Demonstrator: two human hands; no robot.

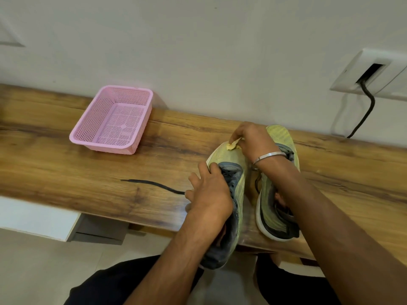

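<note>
Two yellow-green and grey running shoes lie on a wooden bench (66,172). My left hand (210,190) grips the left shoe (239,190) over its laces and holds it in place; its heel hangs past the bench's front edge. My right hand (251,139), with a metal bangle at the wrist, pinches a small yellow cloth (232,145) against that shoe's toe. The right shoe (278,208) lies beside it, partly hidden under my right forearm.
A pink perforated plastic basket (113,119), with nothing in it, stands at the back left against the wall. A loose dark shoelace (154,184) lies on the wood left of my left hand. A wall socket (367,73) with a black cable is at the right.
</note>
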